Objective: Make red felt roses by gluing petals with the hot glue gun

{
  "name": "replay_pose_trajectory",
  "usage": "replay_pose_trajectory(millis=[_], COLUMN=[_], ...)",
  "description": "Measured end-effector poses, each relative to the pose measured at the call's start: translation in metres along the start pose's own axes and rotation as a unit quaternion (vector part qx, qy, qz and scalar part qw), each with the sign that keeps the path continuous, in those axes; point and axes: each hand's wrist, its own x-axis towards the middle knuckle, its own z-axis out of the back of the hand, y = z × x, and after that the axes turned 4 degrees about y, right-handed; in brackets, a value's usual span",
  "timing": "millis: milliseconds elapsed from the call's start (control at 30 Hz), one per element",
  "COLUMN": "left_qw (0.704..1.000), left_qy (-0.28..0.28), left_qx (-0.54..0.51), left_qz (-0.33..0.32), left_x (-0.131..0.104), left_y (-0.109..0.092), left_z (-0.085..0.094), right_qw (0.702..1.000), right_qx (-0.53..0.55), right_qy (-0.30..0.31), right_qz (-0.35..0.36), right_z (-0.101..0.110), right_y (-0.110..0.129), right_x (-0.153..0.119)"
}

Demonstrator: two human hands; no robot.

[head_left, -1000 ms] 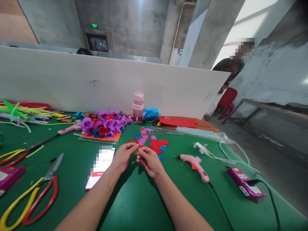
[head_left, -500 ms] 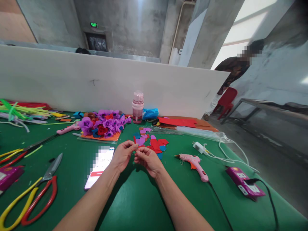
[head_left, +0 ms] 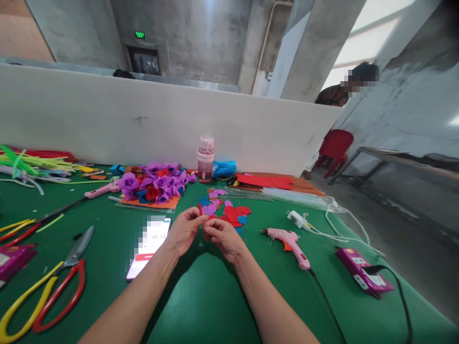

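Note:
Over the middle of the table, my left hand pinches a small red paper piece, which sticks up above the thumb and forefinger. Close against it, my right hand is closed in a pinch, its fingertips at my left thumb. A bit of red shows just above the right fingertips; whether they grip it is hidden. Just beyond the hands lie loose cut petals in red, purple and blue. A lit phone lies beside my left wrist.
On the left are scissors and a bunch of purple and red paper flowers. A pink bottle stands by the white partition. To the right lie a pink glue gun, a white plug and a purple box with cables.
My hands stay in nearly the same place, with the right fingertips shifted slightly to the right. The person in the background has moved left, partly behind the partition.

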Motion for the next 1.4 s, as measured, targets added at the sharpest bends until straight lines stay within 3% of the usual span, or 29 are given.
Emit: replay_pose_trajectory(millis=[200, 400, 900, 1133, 1267, 1400], left_qw=[0.999, 0.998, 1.000, 0.998, 0.998, 0.998], left_qy=[0.013, 0.008, 0.004, 0.031, 0.005, -0.048], left_qx=[0.015, 0.046, 0.005, 0.007, 0.041, 0.046], left_qz=[0.029, 0.034, 0.019, 0.046, 0.041, -0.004], left_x=[0.0028, 0.0034, 0.0006, 0.0023, 0.0014, 0.0033], left_y=[0.0033, 0.0000, -0.0037, -0.0020, -0.0049, -0.0046], left_z=[0.0058, 0.0054, 0.0047, 0.0050, 0.0027, 0.0045], right_qw=[0.997, 0.996, 0.999, 1.000, 1.000, 0.998], right_qx=[0.077, 0.082, -0.045, -0.003, -0.007, -0.058], right_qy=[0.013, 0.021, 0.021, -0.012, 0.005, 0.001], right_qz=[-0.001, -0.031, -0.007, -0.004, -0.015, -0.017], right_z=[0.0042, 0.0043, 0.0017, 0.0018, 0.0023, 0.0032], right_y=[-0.0025, -0.0028, -0.0010, 0.0013, 0.0000, -0.0039], right_x=[0.0029, 0.0021, -0.0013, 0.0005, 0.0011, 0.0018])
